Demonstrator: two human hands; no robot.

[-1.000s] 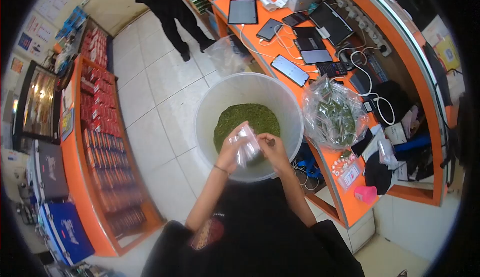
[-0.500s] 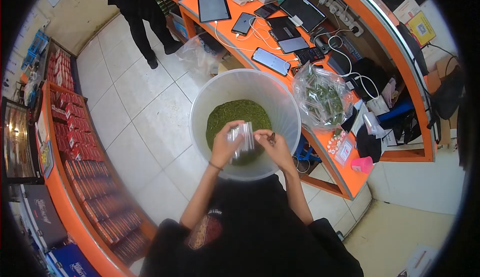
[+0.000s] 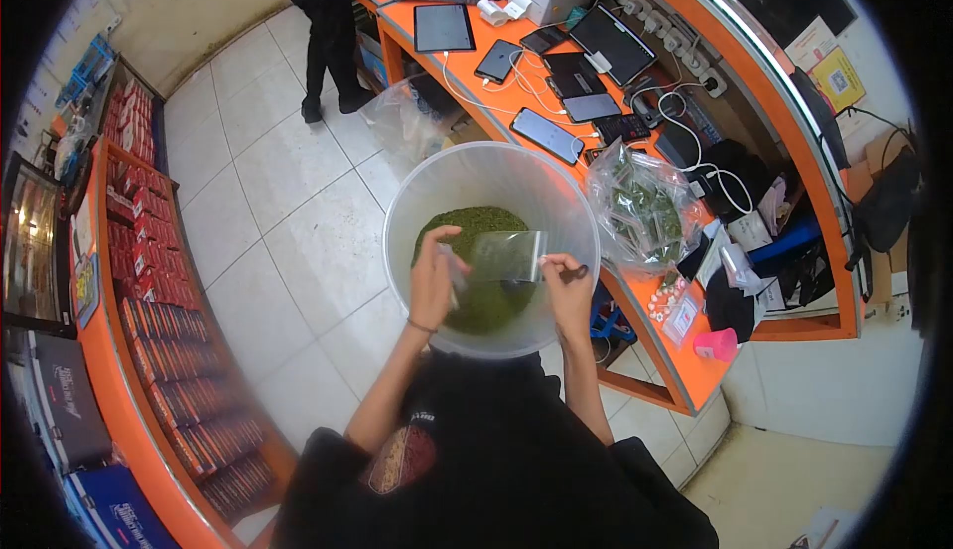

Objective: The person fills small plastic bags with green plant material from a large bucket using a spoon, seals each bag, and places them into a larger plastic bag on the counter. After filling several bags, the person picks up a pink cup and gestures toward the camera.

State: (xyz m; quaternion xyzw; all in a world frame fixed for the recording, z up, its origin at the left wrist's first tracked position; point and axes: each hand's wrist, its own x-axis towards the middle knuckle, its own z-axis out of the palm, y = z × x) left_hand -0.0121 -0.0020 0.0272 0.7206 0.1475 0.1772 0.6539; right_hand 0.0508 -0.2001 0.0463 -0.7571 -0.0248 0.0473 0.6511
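On the translucent tub's (image 3: 395, 216) clock face, the right hand (image 3: 568, 291), at four o'clock, pinches the edge of a clear bag (image 3: 508, 253) with closed fingertips, a dark object (image 3: 579, 273) also in its grip; the bag is near centre, above green flakes (image 3: 486, 316); the left hand (image 3: 431, 286), at eight o'clock, has thumb and fingers parted, whether gripping blurred plastic cannot be told

A flat, clear plastic bag (image 3: 508, 254) is above loose green material (image 3: 493, 317) in a translucent round tub (image 3: 561, 197).
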